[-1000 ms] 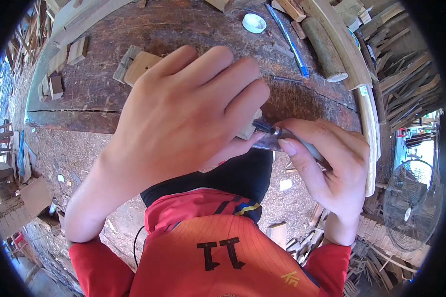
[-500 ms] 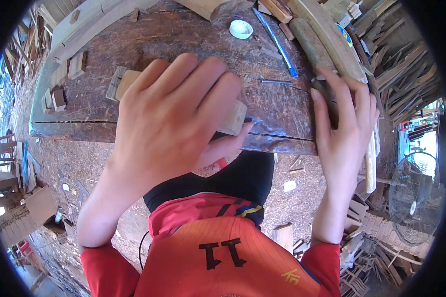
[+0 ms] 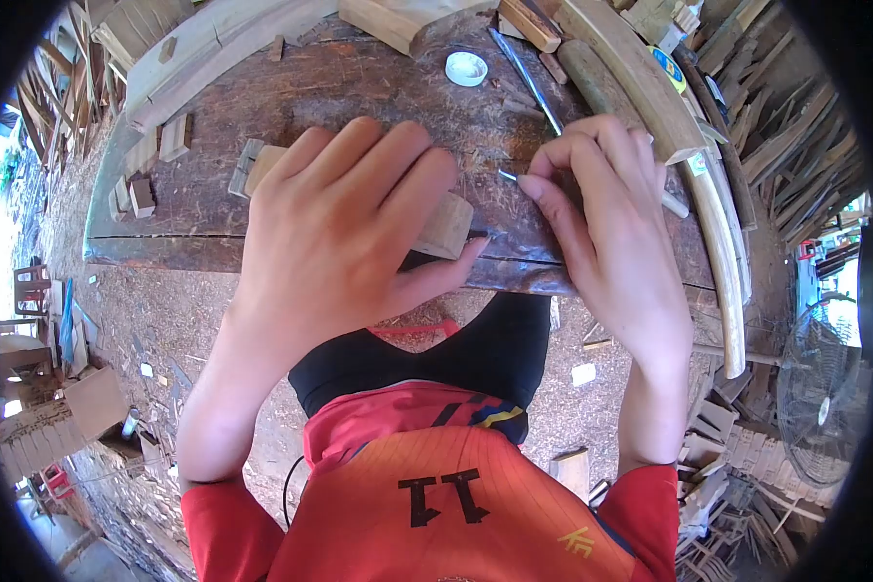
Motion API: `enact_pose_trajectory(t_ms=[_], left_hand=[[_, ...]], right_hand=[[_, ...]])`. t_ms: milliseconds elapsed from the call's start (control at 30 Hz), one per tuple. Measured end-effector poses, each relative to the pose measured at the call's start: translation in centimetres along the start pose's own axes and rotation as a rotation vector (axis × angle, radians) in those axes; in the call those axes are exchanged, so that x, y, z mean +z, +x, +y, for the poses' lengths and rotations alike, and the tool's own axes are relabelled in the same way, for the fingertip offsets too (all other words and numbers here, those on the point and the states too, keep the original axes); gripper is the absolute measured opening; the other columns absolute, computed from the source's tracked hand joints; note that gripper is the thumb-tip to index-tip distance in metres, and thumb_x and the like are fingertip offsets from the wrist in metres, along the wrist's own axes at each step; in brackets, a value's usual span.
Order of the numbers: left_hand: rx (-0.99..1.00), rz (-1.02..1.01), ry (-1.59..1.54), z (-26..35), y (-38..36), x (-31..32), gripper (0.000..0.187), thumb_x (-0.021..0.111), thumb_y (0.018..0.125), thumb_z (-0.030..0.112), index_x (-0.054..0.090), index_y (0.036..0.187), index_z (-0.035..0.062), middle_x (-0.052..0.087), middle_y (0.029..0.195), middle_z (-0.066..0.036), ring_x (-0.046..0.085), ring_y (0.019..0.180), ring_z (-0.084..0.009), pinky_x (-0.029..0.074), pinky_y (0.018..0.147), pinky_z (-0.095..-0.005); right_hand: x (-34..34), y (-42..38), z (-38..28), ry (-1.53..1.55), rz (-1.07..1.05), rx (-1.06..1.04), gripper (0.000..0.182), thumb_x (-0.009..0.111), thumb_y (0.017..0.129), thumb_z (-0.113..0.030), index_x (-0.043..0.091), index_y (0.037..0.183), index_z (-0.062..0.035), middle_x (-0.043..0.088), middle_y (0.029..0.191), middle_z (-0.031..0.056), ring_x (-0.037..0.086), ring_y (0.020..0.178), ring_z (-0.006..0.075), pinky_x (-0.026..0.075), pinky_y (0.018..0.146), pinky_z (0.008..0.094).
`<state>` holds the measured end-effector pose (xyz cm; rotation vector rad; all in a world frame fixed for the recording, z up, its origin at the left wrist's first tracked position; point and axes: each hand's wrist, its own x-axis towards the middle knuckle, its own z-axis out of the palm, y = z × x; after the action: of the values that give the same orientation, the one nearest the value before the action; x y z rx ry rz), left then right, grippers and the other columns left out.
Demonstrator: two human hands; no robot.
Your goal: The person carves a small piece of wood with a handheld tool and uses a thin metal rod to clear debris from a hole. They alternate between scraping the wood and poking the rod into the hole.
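Note:
My left hand [image 3: 349,218] is wrapped over a wooden block [image 3: 446,225] on the workbench, and only the block's ends show past my fingers. At its left, a smaller wood piece [image 3: 245,167] lies against it. My right hand [image 3: 616,199] has thumb and index finger pinched on a thin metal rod [image 3: 506,176], whose tip points left; the rest of it is hidden. Just beyond that hand lies a long silver-blue metal tool [image 3: 526,76], its near end covered by my fingers.
The worn workbench [image 3: 359,78] carries a round white cap [image 3: 467,69], small wood blocks [image 3: 176,139] at left and long timber pieces [image 3: 640,73] along the right. A fan [image 3: 823,407] stands at right. Wood scraps [image 3: 795,165] are piled beyond the bench.
My right hand has moved left from the timber at the bench's right side and closed on the thin metal rod. My left hand still holds the block. The view has shifted slightly.

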<state>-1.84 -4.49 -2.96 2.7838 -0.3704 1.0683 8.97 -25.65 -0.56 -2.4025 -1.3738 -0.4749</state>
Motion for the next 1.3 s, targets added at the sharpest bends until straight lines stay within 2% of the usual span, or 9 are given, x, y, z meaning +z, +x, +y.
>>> enact_pose_trajectory(t_ms=[133,200,333,500,667,1000,1300], left_hand=[[0.005,0.027,0.011,0.0,-0.1,0.4,0.043,0.089,0.07,0.039,0.065,0.091,0.0111,0.061,0.09,-0.004,0.06,0.078,-0.0251,0.044,0.067,-0.0382],[0.01,0.015,0.019,-0.1,-0.1,0.2,0.042,0.089,0.07,0.039,0.066,0.092,0.0111,0.061,0.09,-0.004,0.06,0.078,-0.0248,0.044,0.067,-0.0382],[-0.003,-0.015,0.012,-0.1,-0.2,0.1,0.042,0.087,0.069,0.039,0.066,0.093,0.011,0.061,0.091,-0.003,0.06,0.079,-0.0243,0.044,0.067,-0.0382],[0.0,-0.001,-0.002,-0.3,-0.4,0.3,0.043,0.087,0.068,0.039,0.066,0.093,0.0111,0.061,0.092,-0.002,0.06,0.079,-0.0238,0.044,0.068,-0.0379],[-0.009,0.009,-0.005,-0.2,-0.5,0.4,0.043,0.086,0.068,0.04,0.066,0.093,0.0117,0.062,0.095,-0.002,0.06,0.081,-0.0233,0.045,0.068,-0.0383],[-0.017,-0.008,-0.022,-0.3,-0.6,0.3,0.044,0.085,0.067,0.042,0.066,0.093,0.0127,0.062,0.096,-0.001,0.06,0.082,-0.023,0.047,0.07,-0.0385],[0.011,-0.022,-0.005,-0.3,-0.6,0.4,0.042,0.079,0.071,0.045,0.066,0.094,0.013,0.061,0.097,-0.001,0.06,0.082,-0.0216,0.046,0.07,-0.0379]], right_hand=[[-1.1,-0.9,-1.6,0.544,-0.071,0.239,0.009,0.072,0.098,-0.004,0.065,0.104,-0.001,0.07,0.089,0.0066,0.067,0.078,0.0151,0.052,0.072,0.0299],[-1.4,-1.3,-2.1,0.782,-0.06,0.243,0.011,0.072,0.098,0.0,0.067,0.108,0.0005,0.074,0.085,0.0062,0.07,0.074,0.0114,0.054,0.066,0.0261],[-1.9,-1.1,-2.6,0.649,-0.063,0.137,0.026,0.078,0.09,0.003,0.076,0.115,0.0014,0.079,0.099,0.0099,0.078,0.092,0.0152,0.058,0.078,0.0269],[-2.2,-0.6,-2.8,0.459,0.025,0.006,0.02,0.081,0.081,0.006,0.079,0.1,0.0025,0.076,0.091,0.0109,0.073,0.081,0.0185,0.054,0.068,0.0282],[-2.2,-0.1,-3.0,0.362,0.069,-0.061,0.024,0.083,0.074,0.007,0.079,0.097,0.0022,0.068,0.083,0.0087,0.062,0.071,0.0181,0.046,0.059,0.0292],[-2.4,0.0,-3.9,0.308,0.048,-0.069,0.024,0.084,0.073,0.007,0.079,0.095,0.0013,0.068,0.082,0.0086,0.062,0.071,0.0193,0.046,0.059,0.0303],[-2.8,1.1,-3.6,0.241,0.011,-0.282,0.025,0.082,0.068,0.007,0.077,0.092,0.0017,0.064,0.08,0.0113,0.061,0.07,0.0288,0.047,0.061,0.0373]])
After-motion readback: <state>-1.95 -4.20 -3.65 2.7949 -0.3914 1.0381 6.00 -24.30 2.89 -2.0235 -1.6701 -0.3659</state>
